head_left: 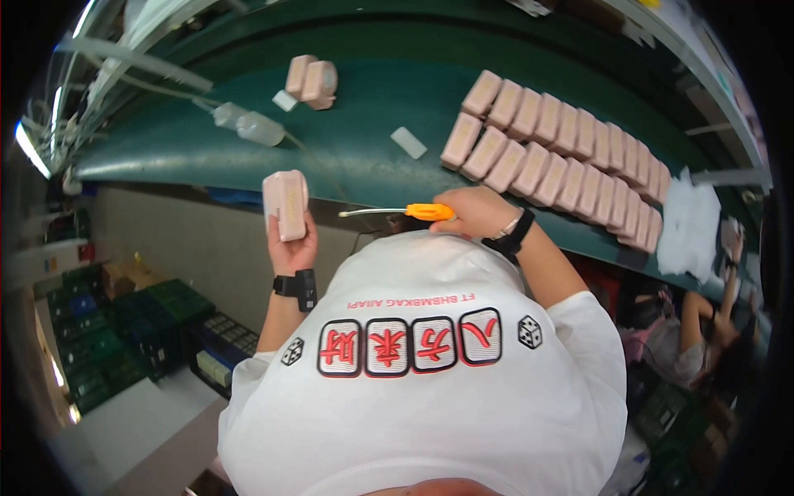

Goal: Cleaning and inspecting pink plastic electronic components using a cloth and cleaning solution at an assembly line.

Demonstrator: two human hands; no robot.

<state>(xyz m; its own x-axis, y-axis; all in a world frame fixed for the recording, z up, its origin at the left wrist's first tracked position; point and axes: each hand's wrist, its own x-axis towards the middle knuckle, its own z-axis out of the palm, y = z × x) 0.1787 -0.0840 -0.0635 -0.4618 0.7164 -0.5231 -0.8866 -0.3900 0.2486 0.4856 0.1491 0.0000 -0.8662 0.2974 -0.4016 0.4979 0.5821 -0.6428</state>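
In the head view, the left hand has its fingers closed on the lower end of a pale-pink rounded case, and the right hand is curled around an orange plastic tool with thin metal tube — its tip apart from the case. On the smooth green table lie a small white rectangular piece, two long rows of similar pink cases — and, beside these, crumpled white sheets.
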